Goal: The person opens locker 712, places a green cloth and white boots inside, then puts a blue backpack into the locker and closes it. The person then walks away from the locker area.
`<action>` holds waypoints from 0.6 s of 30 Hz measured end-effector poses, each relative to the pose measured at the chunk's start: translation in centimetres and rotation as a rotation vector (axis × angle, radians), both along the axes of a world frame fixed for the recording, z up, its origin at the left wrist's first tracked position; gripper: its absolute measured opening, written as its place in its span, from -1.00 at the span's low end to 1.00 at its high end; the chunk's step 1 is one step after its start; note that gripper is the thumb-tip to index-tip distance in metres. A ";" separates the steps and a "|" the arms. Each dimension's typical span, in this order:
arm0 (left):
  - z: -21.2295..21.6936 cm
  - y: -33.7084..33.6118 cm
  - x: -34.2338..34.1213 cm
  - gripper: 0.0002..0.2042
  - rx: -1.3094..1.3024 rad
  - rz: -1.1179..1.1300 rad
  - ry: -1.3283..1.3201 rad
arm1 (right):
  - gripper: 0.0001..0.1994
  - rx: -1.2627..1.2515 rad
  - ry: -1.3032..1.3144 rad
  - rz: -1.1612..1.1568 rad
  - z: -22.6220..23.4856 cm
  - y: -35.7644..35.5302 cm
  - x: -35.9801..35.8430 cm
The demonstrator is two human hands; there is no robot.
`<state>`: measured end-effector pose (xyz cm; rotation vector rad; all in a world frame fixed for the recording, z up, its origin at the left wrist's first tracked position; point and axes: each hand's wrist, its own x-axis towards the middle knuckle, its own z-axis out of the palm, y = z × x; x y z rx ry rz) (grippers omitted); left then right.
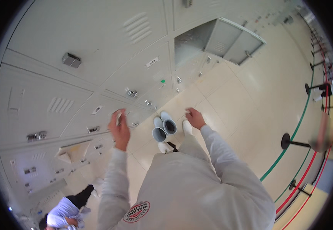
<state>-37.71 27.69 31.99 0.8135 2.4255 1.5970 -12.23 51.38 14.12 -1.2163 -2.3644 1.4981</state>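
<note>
I stand in a white coverall facing a wall of pale grey lockers (97,76). My left hand (119,128) is raised near the locker doors and is closed on a small white object. My right hand (194,117) hangs open and empty, fingers spread, above the floor. A pair of white rubber boots (164,127) stands upright on the tiled floor between my hands, just ahead of my feet in white shoes (187,126).
One locker door (233,40) stands open at the upper right. A person in a light blue top (65,212) crouches at the lower left. Black stanchion posts (287,141) and red and green floor lines (300,122) run along the right.
</note>
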 end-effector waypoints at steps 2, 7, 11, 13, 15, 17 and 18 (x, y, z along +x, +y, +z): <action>-6.1 2.3 0.6 -0.80 0.110 0.231 -0.352 | -0.73 0.028 0.120 0.168 4.5 0.8 -6.3; -11.3 5.6 -0.7 -0.74 -0.090 0.235 -0.224 | -0.72 0.215 0.412 0.319 7.7 -1.0 -16.9; -11.3 7.1 -1.8 -0.72 0.033 0.150 -0.431 | -0.76 0.289 0.486 0.420 8.6 -1.4 -21.0; -11.6 6.7 -1.7 -0.75 0.108 0.136 -0.484 | -0.78 0.185 0.412 0.576 9.7 -1.2 -21.2; -11.6 6.2 -1.2 -0.76 0.187 0.141 -0.526 | -0.81 0.167 0.364 0.646 10.2 -0.9 -21.2; -11.1 5.9 -1.5 -0.77 0.134 0.122 -0.534 | -0.78 0.179 0.328 0.718 11.2 -0.6 -21.8; -10.7 5.8 -1.8 -0.77 0.107 0.111 -0.536 | -0.77 0.197 0.312 0.751 11.6 -0.3 -22.2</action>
